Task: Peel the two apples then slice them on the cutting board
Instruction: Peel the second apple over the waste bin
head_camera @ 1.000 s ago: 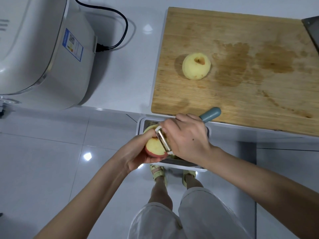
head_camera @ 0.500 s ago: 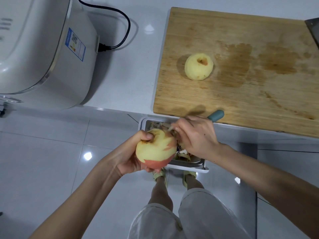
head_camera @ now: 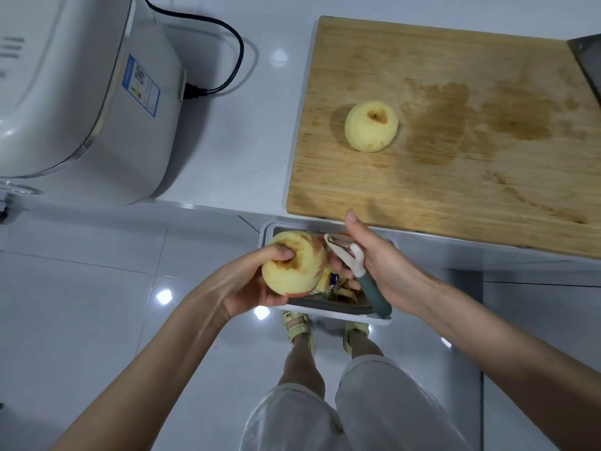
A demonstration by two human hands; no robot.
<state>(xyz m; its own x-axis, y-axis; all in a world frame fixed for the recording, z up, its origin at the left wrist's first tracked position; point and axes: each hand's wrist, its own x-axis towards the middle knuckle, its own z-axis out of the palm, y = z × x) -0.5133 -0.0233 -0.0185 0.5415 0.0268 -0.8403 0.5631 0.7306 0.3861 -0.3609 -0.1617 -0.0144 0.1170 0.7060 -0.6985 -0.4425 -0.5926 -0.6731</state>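
1. We see the left hand (head_camera: 253, 283) curled round a partly peeled apple (head_camera: 294, 265), thumb tip pressed into its stem dimple; red skin shows on its right side and underside.
2. The right hand (head_camera: 382, 266) grips a peeler (head_camera: 356, 265): fingers wrapped round the teal handle, thumb stretched upward, blade head against the apple's right side.
3. Both hands are above a white waste bin (head_camera: 264, 234) holding peelings.
4. A fully peeled apple (head_camera: 371, 126) sits on the wooden cutting board (head_camera: 455, 177), well apart from the hands.
5. A white plugged-in appliance (head_camera: 81, 92) stands left on the counter.
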